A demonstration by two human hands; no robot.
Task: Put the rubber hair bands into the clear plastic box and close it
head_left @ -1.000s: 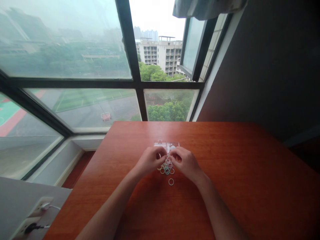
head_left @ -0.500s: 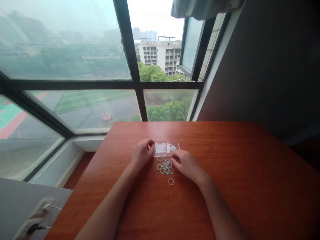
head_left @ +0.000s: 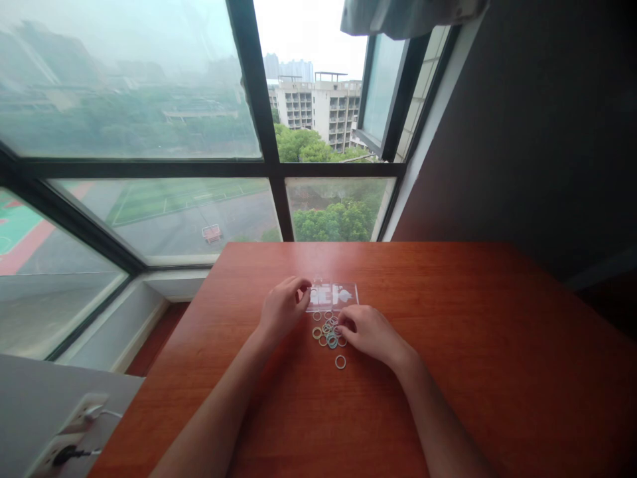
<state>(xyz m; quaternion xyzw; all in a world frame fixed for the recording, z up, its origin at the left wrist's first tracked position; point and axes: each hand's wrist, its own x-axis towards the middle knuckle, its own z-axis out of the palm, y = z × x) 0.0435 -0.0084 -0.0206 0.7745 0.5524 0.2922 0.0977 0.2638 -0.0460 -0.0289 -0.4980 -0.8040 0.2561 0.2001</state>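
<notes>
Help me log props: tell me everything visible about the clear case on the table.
The clear case is a small, see-through rectangle, plastic by its look, with pale marks inside too small to read. It lies flat on the red-brown table, beyond the loose rings. Fingertips of the left hand seem to touch its left end; the right hand is apart.

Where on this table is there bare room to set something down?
The table is bare right of the right hand, out to its edge, and left of the left hand. The strip between the clear box and the window is free too. It is crowded between the hands, where the small rings lie beside the box.
</notes>
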